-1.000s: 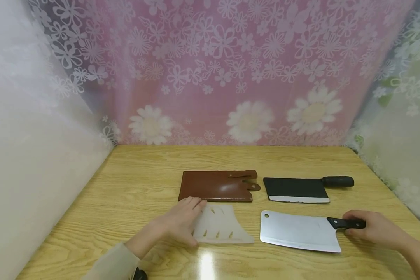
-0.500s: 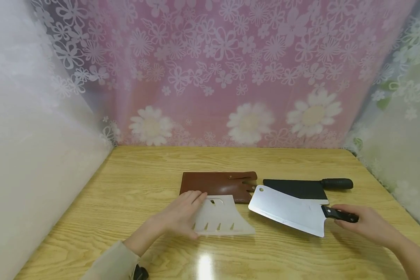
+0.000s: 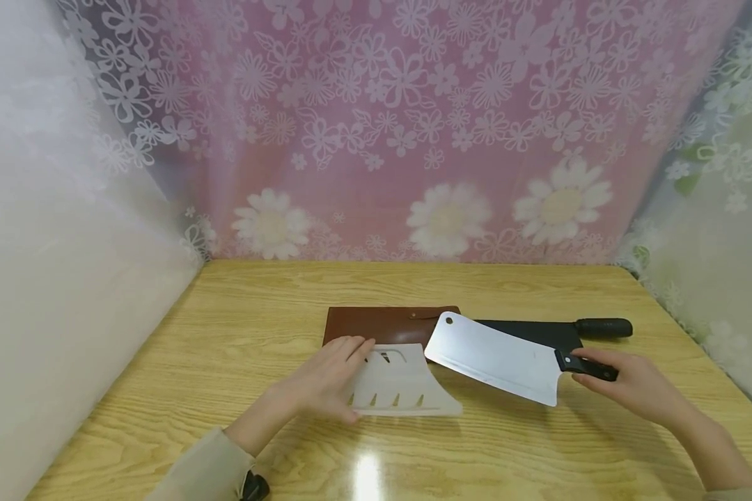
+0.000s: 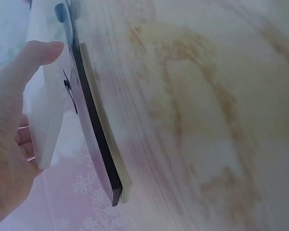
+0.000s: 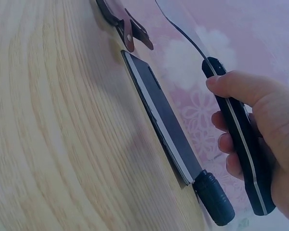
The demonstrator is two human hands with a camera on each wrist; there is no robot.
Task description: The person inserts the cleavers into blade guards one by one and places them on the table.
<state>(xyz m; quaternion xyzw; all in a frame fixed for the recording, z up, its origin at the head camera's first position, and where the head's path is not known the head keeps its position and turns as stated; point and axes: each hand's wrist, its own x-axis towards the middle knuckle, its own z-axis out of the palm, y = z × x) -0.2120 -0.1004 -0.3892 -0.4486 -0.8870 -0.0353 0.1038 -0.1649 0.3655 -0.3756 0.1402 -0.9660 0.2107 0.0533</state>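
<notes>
My left hand (image 3: 326, 379) pinches a white translucent plastic blade cover (image 3: 404, 379) between thumb and fingers. The left wrist view has this cover (image 4: 49, 113) raised off the table. By its black handle (image 5: 241, 132), my right hand (image 3: 633, 390) grips a silver cleaver (image 3: 495, 358), its blade pointing left and tilted in the air. The blade's holed front corner appears just right of the cover, apart from it. Behind lies a brown leather sheath (image 3: 370, 323), partly hidden by the cover, hand and blade. A black-bladed cleaver (image 5: 169, 115) lies flat beyond the silver one, partly covered in the head view.
A wood-grain table (image 3: 263, 292) bears everything. Pink flowered curtain (image 3: 376, 139) hangs along its back edge, with pale curtains at both sides. The black cleaver's handle (image 3: 604, 328) points right.
The silver cleaver has come up off the table and moved left towards the cover, tilting as it went. My left hand has raised the blade cover slightly.
</notes>
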